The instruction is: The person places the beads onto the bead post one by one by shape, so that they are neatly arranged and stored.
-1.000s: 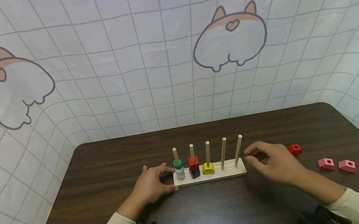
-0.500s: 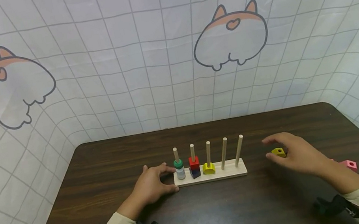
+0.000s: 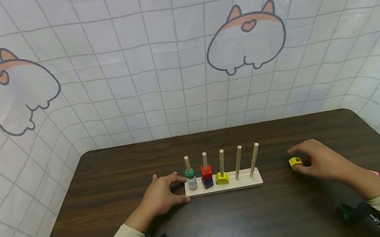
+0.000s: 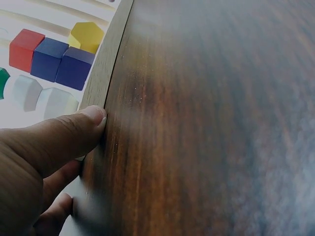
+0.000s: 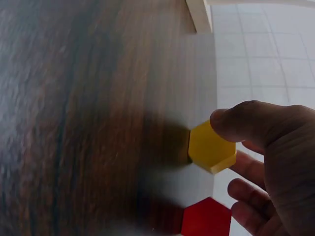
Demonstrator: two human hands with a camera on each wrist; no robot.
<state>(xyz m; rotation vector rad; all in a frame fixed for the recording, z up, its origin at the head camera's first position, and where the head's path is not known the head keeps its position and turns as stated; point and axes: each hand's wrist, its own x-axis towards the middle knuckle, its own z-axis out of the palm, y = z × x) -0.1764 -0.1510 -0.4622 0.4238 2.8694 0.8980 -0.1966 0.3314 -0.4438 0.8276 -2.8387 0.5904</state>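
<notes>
A wooden peg board (image 3: 240, 185) with upright pegs stands mid-table. My left hand (image 3: 161, 195) grips its left end, the thumb at the front corner. The leftmost peg carries a green bead (image 3: 189, 173) over whitish beads (image 3: 191, 183). On the second are a red block (image 3: 206, 173) and dark blue blocks (image 4: 74, 68). A yellow block (image 3: 222, 179) sits on the third; the two right pegs are bare. To the board's right my right hand (image 3: 321, 161) pinches a loose yellow hexagonal block (image 5: 209, 147) on the table, fingers partly hidden behind it.
A loose red hexagonal block (image 5: 205, 219) lies beside the yellow one, mostly behind the right hand in the head view. A pink block (image 3: 374, 173) peeks out past the right forearm. White gridded cloth (image 3: 185, 94) hangs behind the dark wooden table (image 3: 232, 229).
My right hand has moved right, away from the board's right end, to the loose yellow block and closed its thumb and fingers on it. The left hand stays on the board.
</notes>
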